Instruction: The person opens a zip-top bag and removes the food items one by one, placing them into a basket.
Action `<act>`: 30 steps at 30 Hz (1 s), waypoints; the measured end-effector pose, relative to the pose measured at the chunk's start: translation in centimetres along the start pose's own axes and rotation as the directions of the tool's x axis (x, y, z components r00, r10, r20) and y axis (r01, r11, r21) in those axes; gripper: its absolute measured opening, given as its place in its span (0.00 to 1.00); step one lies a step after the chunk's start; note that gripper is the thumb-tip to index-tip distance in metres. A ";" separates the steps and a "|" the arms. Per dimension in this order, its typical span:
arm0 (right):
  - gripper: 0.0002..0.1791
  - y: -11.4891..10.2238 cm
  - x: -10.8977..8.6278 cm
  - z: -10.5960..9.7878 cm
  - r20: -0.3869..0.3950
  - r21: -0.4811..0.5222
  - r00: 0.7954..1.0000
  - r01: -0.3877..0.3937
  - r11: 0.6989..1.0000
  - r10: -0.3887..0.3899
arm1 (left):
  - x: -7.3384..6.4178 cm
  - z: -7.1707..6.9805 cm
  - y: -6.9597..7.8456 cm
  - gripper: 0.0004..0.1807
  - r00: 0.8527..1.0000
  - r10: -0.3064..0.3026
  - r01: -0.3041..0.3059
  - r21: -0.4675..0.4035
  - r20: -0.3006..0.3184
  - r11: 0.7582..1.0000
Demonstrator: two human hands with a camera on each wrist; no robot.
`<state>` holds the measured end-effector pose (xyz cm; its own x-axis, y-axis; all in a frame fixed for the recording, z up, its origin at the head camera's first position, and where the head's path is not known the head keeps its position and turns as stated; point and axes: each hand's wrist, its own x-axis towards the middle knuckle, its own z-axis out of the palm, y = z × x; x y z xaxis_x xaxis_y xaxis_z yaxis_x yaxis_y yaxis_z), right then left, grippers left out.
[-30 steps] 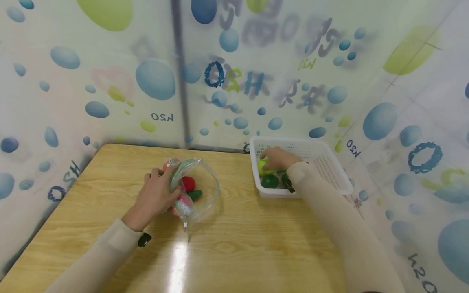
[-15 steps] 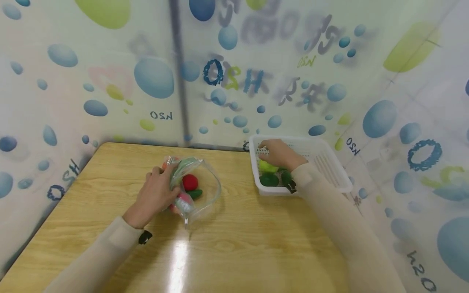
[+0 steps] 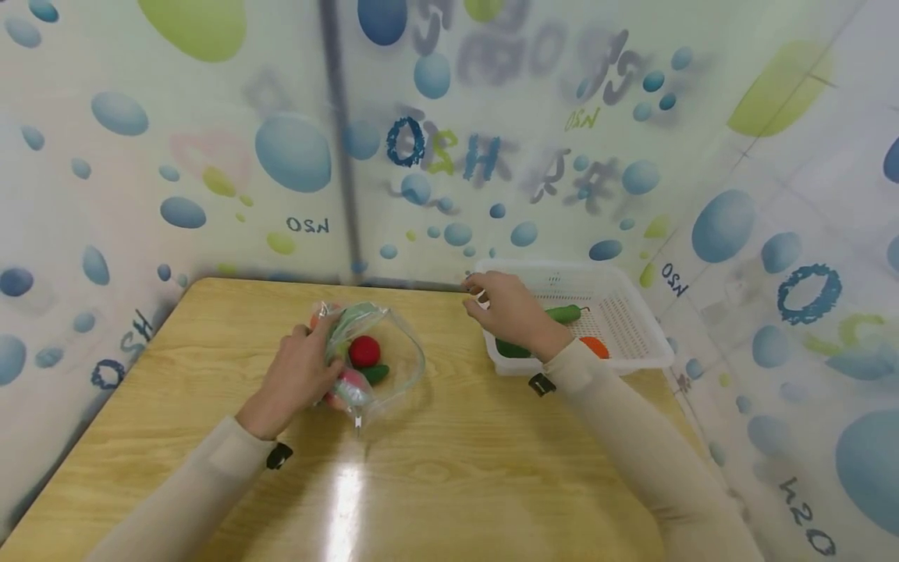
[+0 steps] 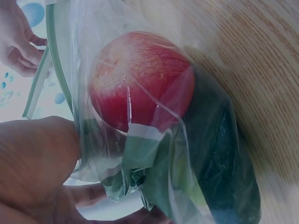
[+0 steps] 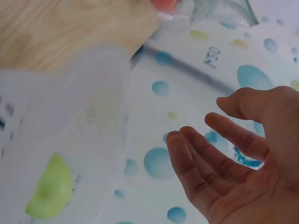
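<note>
My left hand (image 3: 298, 375) grips the side of a clear zip bag (image 3: 403, 382) with a green strip along its mouth. Inside the bag lie a red round item (image 3: 364, 351) and a dark green, cucumber-like piece (image 3: 374, 374). In the left wrist view a red apple (image 4: 142, 81) presses against the plastic, with a long dark green vegetable (image 4: 224, 163) beside it. My right hand (image 3: 513, 312) is over the left rim of a white perforated basket (image 3: 639, 324). In the right wrist view its fingers (image 5: 187, 163) are loosely bent with nothing between them.
A long green pepper (image 3: 564, 314), a dark green item (image 3: 511, 349) and an orange item (image 3: 595, 346) lie in the basket, partly behind my right hand and wrist. The wooden table (image 3: 435, 484) meets a patterned wall (image 3: 428, 234) at its back edge.
My right hand has lifted from the lime-green item in the basket and moved left to the rim, uncovering the pepper and the orange item. My left hand keeps its grip on the bag.
</note>
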<state>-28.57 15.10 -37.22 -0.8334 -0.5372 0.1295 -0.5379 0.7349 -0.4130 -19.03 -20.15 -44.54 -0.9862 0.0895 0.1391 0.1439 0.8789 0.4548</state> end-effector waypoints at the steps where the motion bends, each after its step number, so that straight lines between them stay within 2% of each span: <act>1: 0.19 -0.4 -0.1 0.3 -0.011 0.004 1.000 0.023 1.000 -0.023 | 0.0 0.0 0.0 0.43 1.000 0.004 -0.004 -0.001 -0.004 1.000; 7: 0.17 -3.2 -0.8 2.1 -0.053 0.012 0.982 0.180 0.984 -0.179 | 0.3 0.0 -0.1 0.43 1.000 0.016 -0.016 -0.022 -0.008 1.000; 12: 0.13 -5.5 -0.8 4.1 -0.070 0.052 0.954 0.295 0.954 -0.291 | 0.3 0.1 -0.1 0.43 0.999 0.033 -0.033 -0.026 -0.022 0.999; 17: 0.11 -7.2 -0.4 6.3 -0.052 0.071 0.919 0.393 0.917 -0.390 | 0.4 0.2 -0.2 0.43 0.999 0.037 -0.038 -0.033 -0.022 0.999; 20: 0.11 -8.0 -0.2 7.3 -0.034 0.053 0.910 0.413 0.909 -0.412 | 0.4 0.2 -0.2 0.43 1.000 0.030 -0.030 -0.048 -0.007 0.998; 25: 0.14 -9.2 0.3 8.6 0.043 0.013 0.919 0.391 0.920 -0.391 | 0.4 0.1 -0.1 0.44 1.000 0.019 -0.017 -0.064 0.020 0.998; 30: 0.21 -9.5 1.8 10.4 0.117 -0.117 0.931 0.359 0.926 -0.347 | 0.5 0.2 -0.3 0.44 0.997 -0.007 0.012 -0.070 0.073 0.997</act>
<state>-23.69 2.88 -42.42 -0.5745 -0.8030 0.1587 -0.8123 0.5356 -0.2306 -19.59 -20.23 -44.80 -0.9906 0.1170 0.0714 0.1370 0.8451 0.5168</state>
